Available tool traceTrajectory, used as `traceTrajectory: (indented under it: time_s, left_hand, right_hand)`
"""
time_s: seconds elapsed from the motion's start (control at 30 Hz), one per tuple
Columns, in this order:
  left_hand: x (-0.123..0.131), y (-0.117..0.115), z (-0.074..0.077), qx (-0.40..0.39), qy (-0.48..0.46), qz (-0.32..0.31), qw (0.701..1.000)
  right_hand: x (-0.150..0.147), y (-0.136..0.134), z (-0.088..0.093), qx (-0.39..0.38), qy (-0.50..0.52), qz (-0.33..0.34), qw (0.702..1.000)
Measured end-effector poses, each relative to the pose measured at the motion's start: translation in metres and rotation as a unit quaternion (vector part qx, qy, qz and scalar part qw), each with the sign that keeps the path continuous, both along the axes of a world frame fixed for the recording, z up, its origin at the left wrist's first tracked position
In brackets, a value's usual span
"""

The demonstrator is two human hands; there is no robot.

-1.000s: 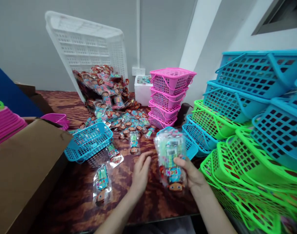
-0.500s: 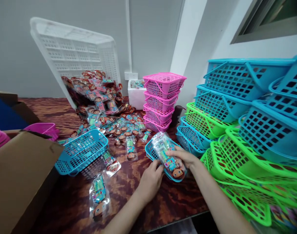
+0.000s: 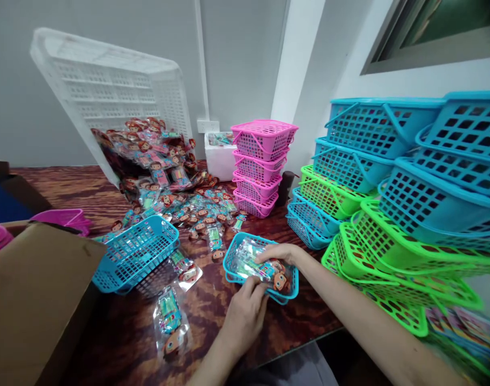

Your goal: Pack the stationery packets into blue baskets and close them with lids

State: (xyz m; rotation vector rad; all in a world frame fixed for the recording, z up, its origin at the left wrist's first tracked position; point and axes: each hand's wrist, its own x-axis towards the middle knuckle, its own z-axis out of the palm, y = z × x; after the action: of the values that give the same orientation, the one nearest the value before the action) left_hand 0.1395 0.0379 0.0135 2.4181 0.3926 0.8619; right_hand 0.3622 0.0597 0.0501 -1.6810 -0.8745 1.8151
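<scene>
In front of me a small blue plastic basket sits on the table. Inside it lies a stack of clear packets, each showing a cartoon doll figure with brown hair. My right hand has its fingers over the packets, thumb on top; its other fingertips are partly hidden. Closed at the basket's near rim, my left hand holds the edge by its fingertips. Left of the hands, a single doll packet lies on the wood, and another packet lies beside a second blue basket.
A tipped white crate spills a heap of packets onto the table. Pink baskets are stacked behind. Filled blue baskets and green baskets pile up on the right. A cardboard box stands at left.
My right hand has lowered the packets from above the basket down into it. The basket now sits flatter and a little further left in view. My left hand stays at its near rim.
</scene>
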Motion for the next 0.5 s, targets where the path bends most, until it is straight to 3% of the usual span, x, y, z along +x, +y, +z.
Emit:
traceTrajectory:
  time_s: [0.13, 0.27, 0.3, 0.37, 0.43, 0.47, 0.5]
  left_hand:
    - [-0.007, -0.004, 0.003, -0.014, 0.029, -0.008, 0.999]
    - [-0.010, -0.004, 0.002, -0.022, 0.051, 0.001, 0.998]
    - [-0.010, -0.004, 0.002, -0.024, 0.053, 0.001, 0.998]
    - [-0.008, -0.004, 0.003, -0.027, 0.052, 0.001, 0.998]
    - [-0.006, -0.003, 0.005, -0.033, 0.046, 0.003, 0.998]
    - [-0.005, -0.003, 0.006, -0.037, 0.043, 0.004, 0.998]
    - [-0.005, -0.004, 0.007, -0.040, 0.040, 0.005, 0.998]
  right_hand:
    - [-0.007, 0.001, 0.010, 0.065, -0.153, 0.027, 0.986]
    - [-0.029, -0.012, 0.027, 0.126, -0.323, 0.005, 0.938]
    - [-0.037, -0.018, 0.032, 0.152, -0.380, -0.010, 0.912]
    - [-0.052, -0.031, 0.041, 0.221, -0.507, -0.016, 0.833]
    - [-0.061, -0.043, 0.045, 0.286, -0.587, 0.038, 0.757]
    - [-0.062, -0.047, 0.045, 0.300, -0.596, 0.081, 0.740]
    - [-0.061, -0.049, 0.042, 0.299, -0.587, 0.121, 0.743]
